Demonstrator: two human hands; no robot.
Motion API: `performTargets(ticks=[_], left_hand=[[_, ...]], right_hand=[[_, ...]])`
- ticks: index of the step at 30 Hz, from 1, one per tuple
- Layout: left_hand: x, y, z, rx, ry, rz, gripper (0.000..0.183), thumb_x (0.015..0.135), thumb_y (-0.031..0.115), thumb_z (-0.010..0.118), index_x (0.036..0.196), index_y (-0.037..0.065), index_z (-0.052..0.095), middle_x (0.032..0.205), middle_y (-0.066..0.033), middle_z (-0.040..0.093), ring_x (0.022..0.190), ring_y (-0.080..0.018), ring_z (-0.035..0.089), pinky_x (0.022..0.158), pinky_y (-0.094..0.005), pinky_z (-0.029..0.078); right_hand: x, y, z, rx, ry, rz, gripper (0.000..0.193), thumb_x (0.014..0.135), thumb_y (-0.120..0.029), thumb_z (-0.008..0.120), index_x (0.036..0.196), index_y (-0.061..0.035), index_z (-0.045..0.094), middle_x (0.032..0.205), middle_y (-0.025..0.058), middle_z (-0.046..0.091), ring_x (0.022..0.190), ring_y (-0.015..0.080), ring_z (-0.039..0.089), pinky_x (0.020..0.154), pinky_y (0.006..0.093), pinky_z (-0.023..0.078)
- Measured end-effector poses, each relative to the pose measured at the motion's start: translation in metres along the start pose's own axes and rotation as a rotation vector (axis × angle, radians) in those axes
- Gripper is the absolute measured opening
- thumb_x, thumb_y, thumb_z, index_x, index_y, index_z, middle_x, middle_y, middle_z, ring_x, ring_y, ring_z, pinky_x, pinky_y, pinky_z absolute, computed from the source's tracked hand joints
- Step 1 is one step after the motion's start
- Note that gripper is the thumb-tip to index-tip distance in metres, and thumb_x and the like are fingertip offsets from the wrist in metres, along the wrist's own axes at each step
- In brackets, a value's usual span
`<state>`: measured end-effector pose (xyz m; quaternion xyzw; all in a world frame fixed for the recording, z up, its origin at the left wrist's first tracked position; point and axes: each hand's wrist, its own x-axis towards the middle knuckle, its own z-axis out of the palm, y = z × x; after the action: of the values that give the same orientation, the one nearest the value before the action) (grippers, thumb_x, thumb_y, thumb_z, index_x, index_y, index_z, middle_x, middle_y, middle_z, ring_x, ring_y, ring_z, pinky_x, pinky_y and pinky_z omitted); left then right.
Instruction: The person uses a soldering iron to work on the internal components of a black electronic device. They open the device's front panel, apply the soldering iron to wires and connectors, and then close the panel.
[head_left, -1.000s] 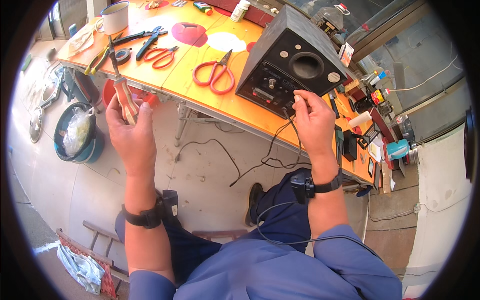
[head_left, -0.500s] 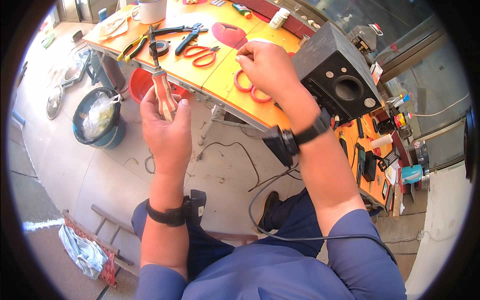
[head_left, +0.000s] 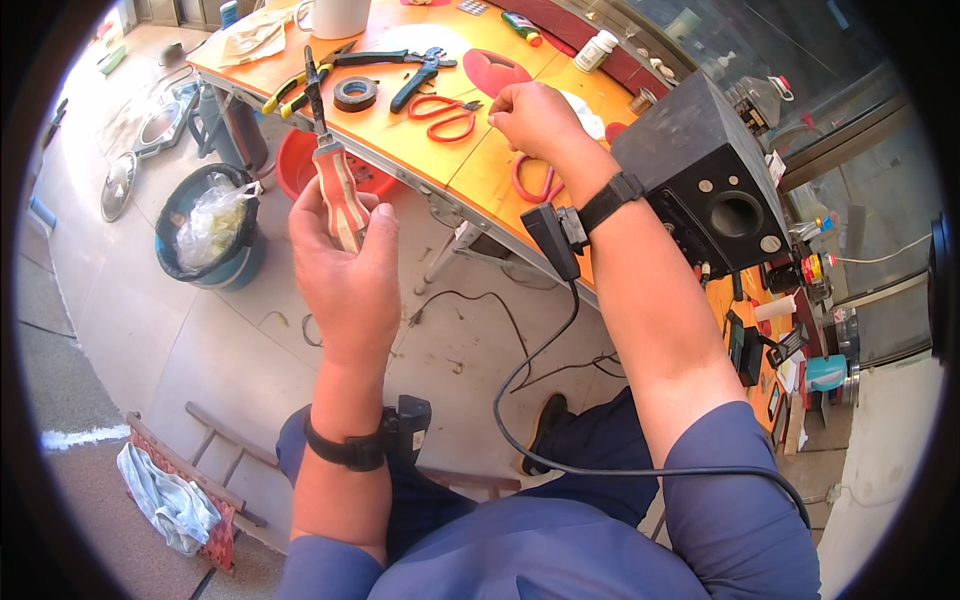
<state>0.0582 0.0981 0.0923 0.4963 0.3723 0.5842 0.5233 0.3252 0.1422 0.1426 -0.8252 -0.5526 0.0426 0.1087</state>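
My left hand (head_left: 345,265) is wrapped round the red-and-cream striped handle of a screwdriver (head_left: 340,190). Its dark shaft points up and away, past the table's near edge. My right hand (head_left: 540,120) hovers over the orange table (head_left: 480,180), its thumb and fingertips pinched together; whatever is between them cannot be made out. Close by lie a red pad (head_left: 497,75) and red-handled scissors (head_left: 537,182), partly covered by the right hand and wrist. Red-handled snips (head_left: 445,118), a roll of black tape (head_left: 355,94) and blue-handled pliers (head_left: 422,80) lie further left.
A black speaker box (head_left: 700,160) stands right of my right forearm. Below the table's left side are a red basin (head_left: 295,165) and a lined blue bucket (head_left: 210,235). A black cable (head_left: 510,425) runs from my right wrist. A white mug (head_left: 340,15) stands at the back.
The whole view has shifted, so the table appears further right and lower. The screwdriver's shaft no longer overlaps the tape roll. The right hand stays pinched, slightly further left over the table.
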Motion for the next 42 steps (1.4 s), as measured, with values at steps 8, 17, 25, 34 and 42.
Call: performTargets(ticks=[8, 17, 25, 34, 42], left_hand=[[0.005, 0.002, -0.005, -0.016, 0.017, -0.002, 0.050, 0.088, 0.003, 0.069, 0.134, -0.003, 0.050, 0.105, -0.0079, 0.064, 0.093, -0.0127, 0.062, 0.085, -0.0288, 0.051], [0.009, 0.002, -0.008, -0.070, -0.006, -0.069, 0.051, 0.089, 0.000, 0.068, 0.136, -0.002, 0.048, 0.106, -0.0073, 0.062, 0.095, -0.0109, 0.059, 0.084, -0.0267, 0.051], [0.009, 0.000, -0.009, -0.060, -0.016, -0.074, 0.051, 0.090, 0.001, 0.068, 0.136, -0.002, 0.047, 0.107, -0.0072, 0.062, 0.096, -0.0109, 0.059, 0.085, -0.0265, 0.050], [0.008, -0.002, -0.007, 0.007, -0.012, -0.020, 0.049, 0.089, 0.001, 0.069, 0.134, -0.002, 0.050, 0.105, -0.0067, 0.064, 0.095, -0.0123, 0.061, 0.086, -0.0271, 0.051], [-0.026, 0.020, -0.003, 0.059, -0.141, 0.064, 0.049, 0.088, 0.001, 0.071, 0.132, -0.001, 0.051, 0.103, -0.0055, 0.064, 0.088, -0.0115, 0.062, 0.079, -0.0269, 0.053]], right_hand=[[0.055, -0.027, 0.014, -0.113, 0.158, -0.289, 0.015, 0.091, -0.020, 0.068, 0.099, -0.0106, 0.077, 0.093, 0.0119, 0.075, 0.083, 0.0247, 0.072, 0.077, 0.0387, 0.056], [0.082, -0.043, 0.019, -0.250, 0.025, -0.349, 0.017, 0.089, -0.018, 0.068, 0.103, -0.0113, 0.076, 0.094, 0.0100, 0.075, 0.085, 0.0258, 0.073, 0.077, 0.0385, 0.057], [0.088, -0.040, 0.021, -0.285, -0.041, -0.345, 0.016, 0.089, -0.018, 0.065, 0.098, -0.0101, 0.075, 0.092, 0.0122, 0.074, 0.083, 0.0282, 0.072, 0.077, 0.0391, 0.056], [0.048, -0.042, -0.013, 0.086, 0.182, -0.327, 0.014, 0.081, -0.019, 0.068, 0.085, -0.0073, 0.072, 0.079, 0.0054, 0.073, 0.073, 0.0192, 0.071, 0.069, 0.0332, 0.056], [-0.158, -0.023, -0.019, 1.152, -0.131, -0.172, 0.004, 0.087, -0.002, 0.068, 0.090, -0.0021, 0.065, 0.081, 0.0030, 0.069, 0.072, 0.0102, 0.069, 0.063, 0.0221, 0.052]])
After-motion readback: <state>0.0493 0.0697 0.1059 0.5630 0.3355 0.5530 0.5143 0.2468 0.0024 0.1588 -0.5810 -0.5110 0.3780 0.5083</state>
